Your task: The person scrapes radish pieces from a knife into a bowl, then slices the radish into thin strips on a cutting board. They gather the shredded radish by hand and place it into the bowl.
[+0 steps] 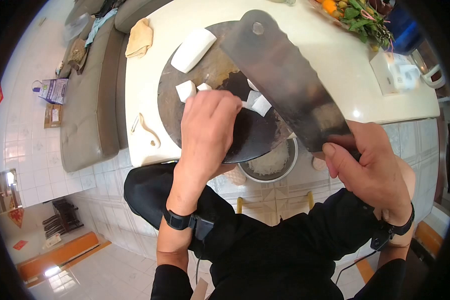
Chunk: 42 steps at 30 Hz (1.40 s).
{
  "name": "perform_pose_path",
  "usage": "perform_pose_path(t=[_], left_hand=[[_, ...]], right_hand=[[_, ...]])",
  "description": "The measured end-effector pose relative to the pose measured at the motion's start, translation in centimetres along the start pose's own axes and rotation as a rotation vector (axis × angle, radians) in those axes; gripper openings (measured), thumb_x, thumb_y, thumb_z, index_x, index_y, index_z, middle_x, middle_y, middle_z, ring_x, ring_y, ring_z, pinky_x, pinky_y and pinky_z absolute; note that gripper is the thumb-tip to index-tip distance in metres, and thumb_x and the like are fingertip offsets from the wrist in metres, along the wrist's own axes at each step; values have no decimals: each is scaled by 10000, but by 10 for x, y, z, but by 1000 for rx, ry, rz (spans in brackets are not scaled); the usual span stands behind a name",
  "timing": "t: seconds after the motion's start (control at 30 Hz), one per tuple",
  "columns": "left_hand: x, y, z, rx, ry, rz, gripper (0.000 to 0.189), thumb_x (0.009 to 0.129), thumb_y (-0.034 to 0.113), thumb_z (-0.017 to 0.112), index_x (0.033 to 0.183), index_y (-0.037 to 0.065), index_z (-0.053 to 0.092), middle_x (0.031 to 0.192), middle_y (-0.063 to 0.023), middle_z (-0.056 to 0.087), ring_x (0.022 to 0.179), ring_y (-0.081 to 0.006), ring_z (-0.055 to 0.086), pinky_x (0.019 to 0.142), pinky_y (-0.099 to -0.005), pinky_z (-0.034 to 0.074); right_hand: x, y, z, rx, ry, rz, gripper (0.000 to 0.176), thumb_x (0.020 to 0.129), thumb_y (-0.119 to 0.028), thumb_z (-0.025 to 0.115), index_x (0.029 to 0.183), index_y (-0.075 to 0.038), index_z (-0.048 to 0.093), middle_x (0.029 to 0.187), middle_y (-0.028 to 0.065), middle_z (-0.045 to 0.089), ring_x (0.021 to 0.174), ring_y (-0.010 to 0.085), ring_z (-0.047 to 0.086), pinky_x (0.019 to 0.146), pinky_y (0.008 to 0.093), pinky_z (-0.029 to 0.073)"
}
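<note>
My right hand (362, 167) is wrapped round the near end of a broad dark cleaver (290, 80), whose blade is raised over the right side of a round dark cutting board (167, 107). My left hand (210, 117) is over the middle of the board, its fingers curled; what they hold, if anything, is hidden. White chunks lie around it: one (185, 91) to its left, another (261, 105) to its right beneath the blade. A large peeled white piece (193, 50) rests at the board's far left edge.
Below the table edge stands a metal bowl (269, 167) with white shreds. A peeler (147, 131) and a folded yellow cloth (139, 37) lie on the white table (335, 45) at left. Fruit and greens (357, 17), a tissue box (392, 74) and a kettle (432, 75) are at right.
</note>
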<state>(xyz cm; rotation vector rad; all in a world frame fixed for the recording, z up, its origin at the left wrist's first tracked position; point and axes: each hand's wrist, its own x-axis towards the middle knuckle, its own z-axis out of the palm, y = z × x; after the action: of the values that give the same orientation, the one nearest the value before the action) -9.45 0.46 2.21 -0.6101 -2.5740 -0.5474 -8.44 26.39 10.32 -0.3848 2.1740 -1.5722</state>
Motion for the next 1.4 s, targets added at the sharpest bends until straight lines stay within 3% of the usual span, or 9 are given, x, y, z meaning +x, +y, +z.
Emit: perform_pose_path(t=[0.07,0.13,0.23,0.47,0.67,0.73,0.87,0.93,1.4], left_hand=[[-12,4,1,12,124,180,195,693,21,643,886,24,619,916,-92,615,847,-266,594,711,-368,448],[-26,16,0,6,57,201,242,661,31,648,901,15,623,931,-94,618,847,-263,599,706,-365,456],[-46,25,2,10,-36,220,308,615,47,658,917,-5,627,936,-100,623,847,-253,601,710,-355,477],[-71,34,0,3,-50,94,321,571,53,664,876,-48,684,928,-132,640,895,-298,617,775,-381,521],[-77,36,3,-48,-57,39,313,565,21,658,861,-79,671,982,-192,633,940,-374,612,798,-451,526],[-75,36,2,-66,-67,35,304,565,11,661,855,-81,668,990,-196,631,940,-382,611,791,-456,527],[-75,36,3,-100,-58,37,279,563,-8,674,832,-82,661,1000,-197,630,944,-392,609,784,-457,526],[-74,36,2,-106,-64,34,267,566,-8,681,822,-79,660,996,-194,630,945,-394,609,783,-458,526],[-75,39,0,-82,-100,4,239,609,6,689,834,-74,667,912,-161,614,892,-330,596,773,-430,512]], right_hand=[[-2,10,-1,-73,9,-69,87,864,-25,580,902,53,591,609,139,538,500,199,466,501,329,379],[-8,18,-1,-549,58,-354,77,850,-35,605,892,29,591,619,161,545,516,304,526,503,375,403],[-12,19,0,-508,-138,-204,86,837,-45,618,886,16,581,622,156,543,564,357,563,509,403,418],[-23,8,5,-761,-304,-294,167,775,-14,617,925,8,546,667,130,557,552,309,584,496,409,441],[-30,3,12,-786,-435,-135,223,776,-21,612,976,24,525,702,125,567,511,292,578,458,400,448],[-37,5,16,-856,-424,-82,493,686,9,669,1149,47,504,764,127,555,591,305,563,518,408,408],[-33,2,15,-855,-488,-9,476,692,1,666,1130,82,499,757,118,545,584,283,564,515,401,406],[-25,0,14,-829,-521,-116,271,836,-81,593,987,126,506,657,131,556,458,234,569,377,355,434],[-10,2,27,-846,-476,-127,284,726,-20,624,971,68,511,714,157,580,544,301,594,458,387,436]])
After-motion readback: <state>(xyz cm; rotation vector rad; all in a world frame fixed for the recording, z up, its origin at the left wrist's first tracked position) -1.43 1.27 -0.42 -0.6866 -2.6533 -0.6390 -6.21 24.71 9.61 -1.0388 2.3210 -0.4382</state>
